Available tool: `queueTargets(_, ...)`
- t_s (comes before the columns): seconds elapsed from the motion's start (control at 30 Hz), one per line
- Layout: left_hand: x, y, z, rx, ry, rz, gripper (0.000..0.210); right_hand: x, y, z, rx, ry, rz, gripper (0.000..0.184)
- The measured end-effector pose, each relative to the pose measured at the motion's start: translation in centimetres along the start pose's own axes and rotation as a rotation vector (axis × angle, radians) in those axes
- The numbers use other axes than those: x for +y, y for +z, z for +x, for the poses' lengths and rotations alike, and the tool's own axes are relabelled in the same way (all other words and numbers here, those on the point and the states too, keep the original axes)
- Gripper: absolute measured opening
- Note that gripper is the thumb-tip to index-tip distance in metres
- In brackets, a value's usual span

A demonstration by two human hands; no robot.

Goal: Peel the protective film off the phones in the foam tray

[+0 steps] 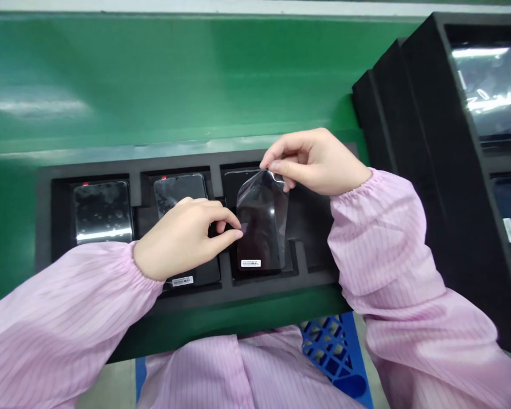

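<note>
A clear protective film [262, 196] stands lifted at its top corner, its lower part over a dark phone [258, 244]. My right hand [310, 162] pinches that top corner, where a bit of red shows. The thumb and forefinger of my left hand [196, 230] are closed together at the film's left edge; whether they grip it is hidden. Near the phone's lower end is a white barcode label [251, 263]. Under my left hand lies a second phone [181, 187], partly covered. A third phone [103, 211] sits farther left.
The phones lie in compartments of a black foam tray [134, 227] on a green work surface [153, 79]. At right, stacked black trays [413, 113] rise high, with a film-covered device [489, 91] in the top one. A blue plastic crate [332, 346] is below the table edge.
</note>
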State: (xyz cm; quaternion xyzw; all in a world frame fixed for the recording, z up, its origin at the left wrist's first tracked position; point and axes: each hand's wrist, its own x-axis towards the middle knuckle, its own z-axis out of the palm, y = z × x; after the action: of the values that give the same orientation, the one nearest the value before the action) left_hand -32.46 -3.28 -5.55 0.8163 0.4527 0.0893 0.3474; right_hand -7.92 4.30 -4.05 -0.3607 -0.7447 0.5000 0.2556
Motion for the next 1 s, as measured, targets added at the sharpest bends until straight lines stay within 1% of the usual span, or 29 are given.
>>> queueTargets(0.17,0.1,0.2,-0.2,0.012,0.021,0.026,0.02,-0.3,0.6,0.0,0.007,-0.005,-0.077,0.005)
queueTargets(0.43,-0.2,0.2,-0.2,-0.018,0.008,0.053,0.021,-0.4,1.1,0.0,0.029,-0.039,-0.151,0.01)
queueTargets(0.7,-0.3,0.1,-0.4,-0.038,0.003,0.073,0.024,-0.5,1.6,0.0,0.067,-0.036,-0.124,0.011)
queueTargets(0.77,-0.4,0.0,-0.5,-0.033,-0.002,0.074,0.024,-0.6,1.6,-0.1,0.066,-0.008,-0.087,0.017)
queueTargets(0.87,-0.5,0.1,-0.6,-0.03,-0.002,0.066,0.023,-0.7,1.2,-0.3,0.028,0.08,-0.034,0.024)
queueTargets(1.0,-0.6,0.1,-0.6,-0.034,-0.003,0.064,0.021,-0.8,0.6,-0.6,-0.022,0.188,-0.065,0.015)
